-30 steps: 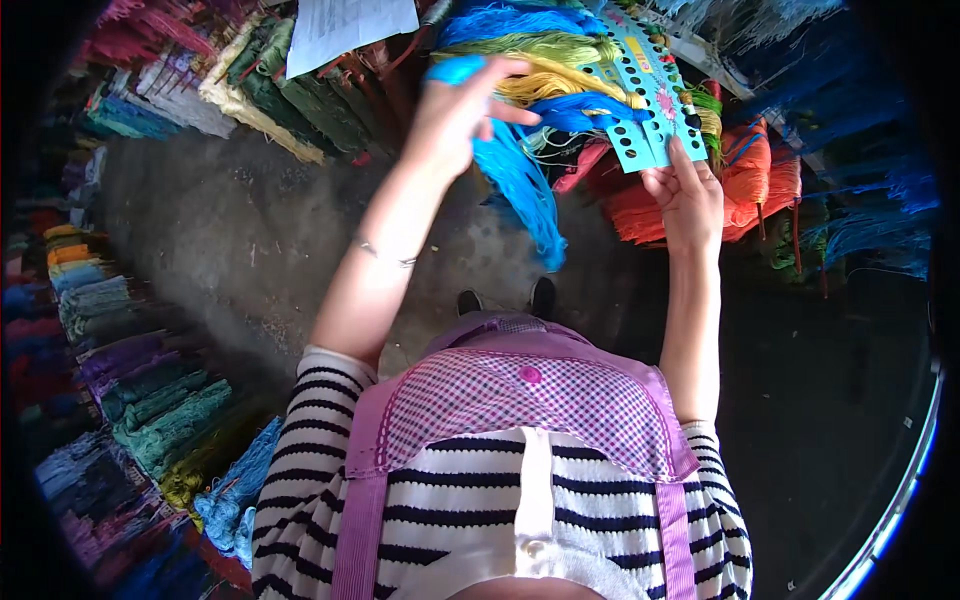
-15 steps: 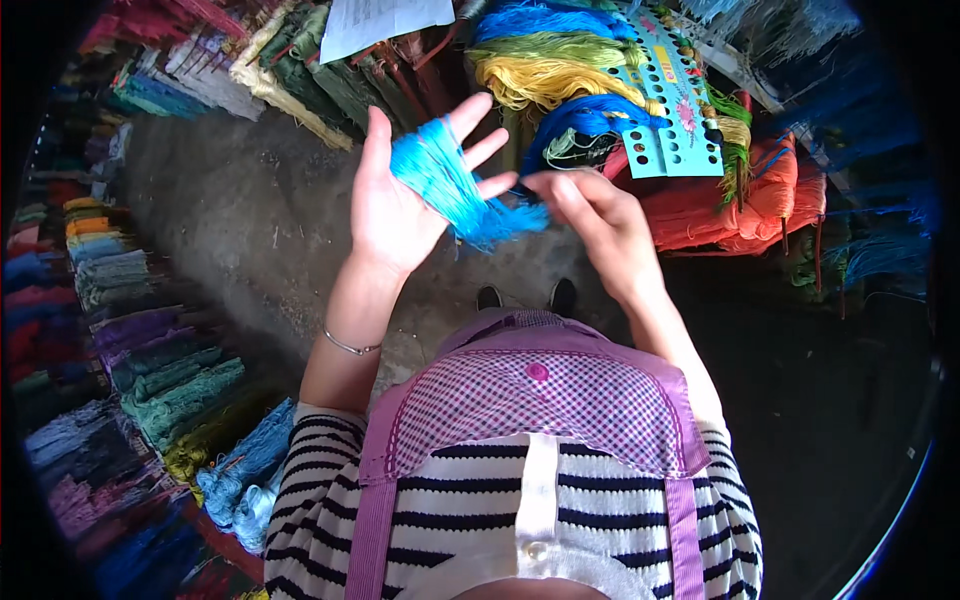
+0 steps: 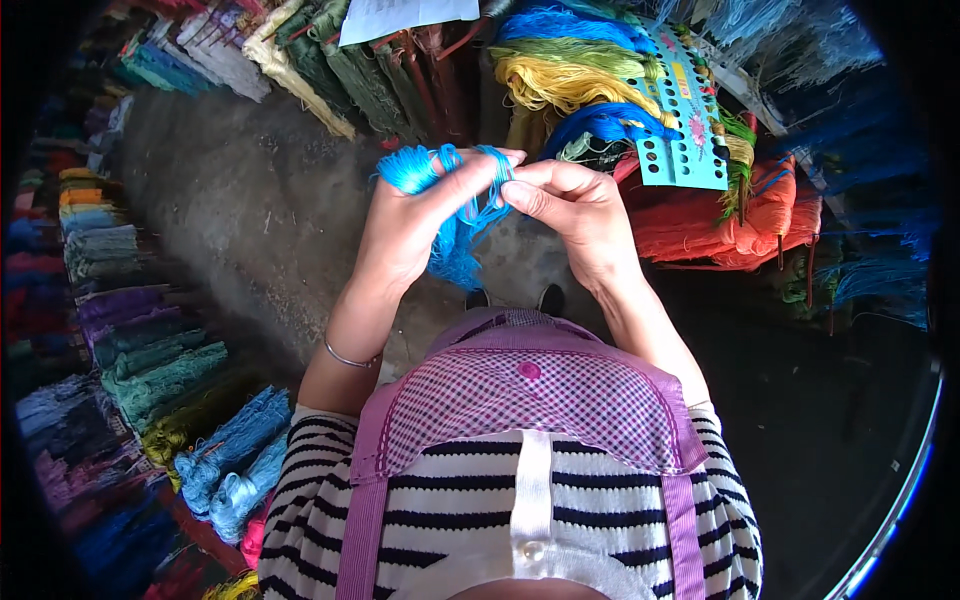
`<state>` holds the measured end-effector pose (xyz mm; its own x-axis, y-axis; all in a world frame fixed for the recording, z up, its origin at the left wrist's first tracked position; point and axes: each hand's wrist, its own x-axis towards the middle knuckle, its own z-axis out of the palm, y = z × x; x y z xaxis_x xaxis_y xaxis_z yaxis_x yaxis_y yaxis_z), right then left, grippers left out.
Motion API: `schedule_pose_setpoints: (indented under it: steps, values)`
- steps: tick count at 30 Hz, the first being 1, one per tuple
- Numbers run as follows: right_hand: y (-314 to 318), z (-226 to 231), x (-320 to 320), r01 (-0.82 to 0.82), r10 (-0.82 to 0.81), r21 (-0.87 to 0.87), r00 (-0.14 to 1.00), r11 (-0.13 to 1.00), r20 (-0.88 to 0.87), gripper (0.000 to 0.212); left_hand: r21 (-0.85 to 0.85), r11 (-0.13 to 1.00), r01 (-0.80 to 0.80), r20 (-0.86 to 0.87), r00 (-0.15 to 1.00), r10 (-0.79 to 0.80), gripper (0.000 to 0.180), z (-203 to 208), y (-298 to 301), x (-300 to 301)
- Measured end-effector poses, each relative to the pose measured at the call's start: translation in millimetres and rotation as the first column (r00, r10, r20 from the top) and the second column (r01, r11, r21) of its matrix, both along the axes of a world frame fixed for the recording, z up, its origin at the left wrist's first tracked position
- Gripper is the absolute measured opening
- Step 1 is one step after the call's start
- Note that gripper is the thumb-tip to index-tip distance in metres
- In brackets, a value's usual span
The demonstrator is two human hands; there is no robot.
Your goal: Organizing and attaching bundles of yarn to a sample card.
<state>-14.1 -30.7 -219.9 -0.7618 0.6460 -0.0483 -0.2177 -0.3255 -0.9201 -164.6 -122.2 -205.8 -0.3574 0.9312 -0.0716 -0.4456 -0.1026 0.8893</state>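
Note:
A bright blue skein of embroidery thread is wrapped through my left hand, whose fingers curl closed around it. Its bunched end bulges out on the left of that hand, and loose strands hang below. At the fingertips, my right hand pinches some of the blue strands between thumb and forefinger. The two hands nearly meet, with a few strands running between them. Most of the left fingers are hidden behind the thumb and thread.
A light blue punched thread card holding blue, green and yellow hanks lies on red-orange skeins at the right. Racks of coloured skeins line the left side. White paper rests on skeins at the top.
My left hand has gone from spread open to curled round the blue skein. My right hand has moved left, close to the left fingertips, and now pinches strands there.

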Motion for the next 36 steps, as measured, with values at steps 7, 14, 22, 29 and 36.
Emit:
schedule_pose_setpoints:
  steps: [7,14,22,29,36]
  values:
    - [-1,4,5,0.044,-0.044,-0.009,0.999,0.999,-0.012,0.013,0.067,0.997,0.034,-0.123,0.992,-0.026,0.015,-7,1,2]
    - [6,2,11,0.046,-0.056,-0.086,0.991,0.995,-0.121,0.017,0.041,0.999,0.025,-0.019,1.000,-0.024,0.017,-6,3,4]
    - [4,13,5,-0.010,0.003,-0.123,0.998,0.992,-0.055,0.014,0.116,0.993,-0.021,-0.174,0.984,0.041,0.023,1,6,21]
    - [3,10,10,0.039,-0.043,-0.064,0.997,0.997,-0.066,0.012,0.067,0.997,-0.023,-0.146,0.989,0.033,0.023,2,1,18]
    - [1,6,12,0.068,-0.070,-0.058,0.997,0.996,-0.032,0.011,0.111,0.994,0.007,-0.128,0.992,0.007,0.020,-7,4,17]
